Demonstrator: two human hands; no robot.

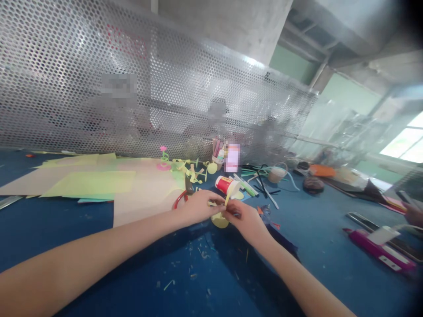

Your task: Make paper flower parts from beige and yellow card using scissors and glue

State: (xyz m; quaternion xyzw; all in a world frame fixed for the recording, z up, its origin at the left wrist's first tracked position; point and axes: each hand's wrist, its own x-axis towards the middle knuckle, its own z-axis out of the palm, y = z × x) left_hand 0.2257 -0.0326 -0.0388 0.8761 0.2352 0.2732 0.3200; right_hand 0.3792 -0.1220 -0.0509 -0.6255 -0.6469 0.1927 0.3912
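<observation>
My left hand (201, 207) and my right hand (247, 221) meet above the blue table, fingertips pinched together on a thin yellow paper strip (228, 198). A round yellow paper disc (220, 221) shows just below the fingertips; whether it is joined to the strip I cannot tell. Right behind the hands, a red and white cup (226, 185) lies tilted on its side. Red-handled scissors (180, 199) lie beside my left hand, partly hidden by it. Yellow paper cut-outs (194, 171) are heaped beyond them.
Large pale and yellow paper sheets (89, 184) cover the left side. Straws (271, 196) and a small beige cup (276, 174) lie behind right. A purple tool (380, 248) rests at right. Paper scraps (169, 285) litter the front. A perforated metal screen (185, 88) borders the back.
</observation>
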